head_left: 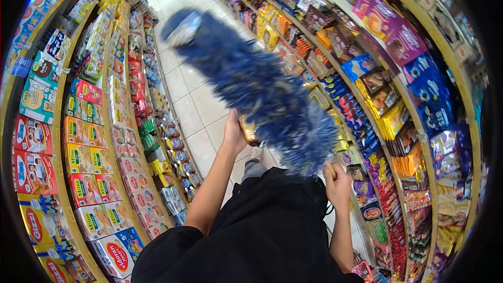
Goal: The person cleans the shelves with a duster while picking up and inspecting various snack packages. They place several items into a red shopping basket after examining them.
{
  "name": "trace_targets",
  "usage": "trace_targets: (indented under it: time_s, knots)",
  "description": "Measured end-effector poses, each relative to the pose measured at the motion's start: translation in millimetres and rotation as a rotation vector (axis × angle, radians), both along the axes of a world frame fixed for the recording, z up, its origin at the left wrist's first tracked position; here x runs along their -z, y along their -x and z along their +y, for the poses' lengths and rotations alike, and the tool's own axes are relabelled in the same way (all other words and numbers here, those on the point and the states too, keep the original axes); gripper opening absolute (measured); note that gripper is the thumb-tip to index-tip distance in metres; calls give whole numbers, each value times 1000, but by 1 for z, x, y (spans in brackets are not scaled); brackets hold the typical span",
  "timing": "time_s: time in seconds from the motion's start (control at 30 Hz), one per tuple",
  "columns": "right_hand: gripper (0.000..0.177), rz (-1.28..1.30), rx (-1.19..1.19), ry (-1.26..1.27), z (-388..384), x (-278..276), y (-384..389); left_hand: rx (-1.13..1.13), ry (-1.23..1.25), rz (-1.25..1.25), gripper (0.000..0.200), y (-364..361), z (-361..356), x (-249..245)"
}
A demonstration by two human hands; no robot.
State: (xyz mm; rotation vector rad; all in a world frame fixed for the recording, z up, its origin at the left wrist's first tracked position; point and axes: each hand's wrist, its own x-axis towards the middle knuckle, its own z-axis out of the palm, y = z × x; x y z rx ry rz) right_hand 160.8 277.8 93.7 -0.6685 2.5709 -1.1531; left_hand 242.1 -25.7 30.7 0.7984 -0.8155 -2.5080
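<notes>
- left shelving (56, 157): a tall rack outside the left hand, packed with boxed goods in red, yellow and green.
- right shelving (463, 86): a rack outside the right hand, filled with packets and bags in purple, blue, yellow and orange; the nearest packets lie just beside the right hand.
- tiled floor (194, 110): pale square tiles forming the aisle between the two racks, running ahead of and below both hands.
- black top (272, 230): the person's dark garment, below both hands; both bare forearms rise out of it.
- feather duster (262, 84): a long, shaggy blue head, blurred, slanting from the right hand up and away to the left, crossing just in front of the left hand.
- right hand (337, 181): clenched around the lower end of the feather duster; the handle itself is hidden under the fingers and the blue fibres.
- left hand (234, 132): raised higher than the right hand, fingers wrapped around a small packet.
- small packet (248, 131): golden-brown and glossy, grasped in the left hand and touching, or possibly only just beside, the blue fibres.
- shoe (256, 153): a light-coloured toe on the floor, just below the left hand.
</notes>
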Motion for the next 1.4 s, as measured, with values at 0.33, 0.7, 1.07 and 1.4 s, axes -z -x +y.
trace_targets:
  time_s: [0.33, 0.7, 1.07, 1.4]
  knots:
    - [29, 224, -9, -145, 35, -14, -31, -124, -91, -17, 52, -21, 56, 8]
    - [39, 192, 64, 59, 89, -3, -57, 67, 260, -107, 51, -9, 92, -52]
    - [40, 128, 401, 55, 150, -3, -76, -41, 181, -267, 46, 47, 180, -42]
    - [38, 69, 579, 38, 160, 19, -97, 551, 192, -154, 42, 76, 175, -29]
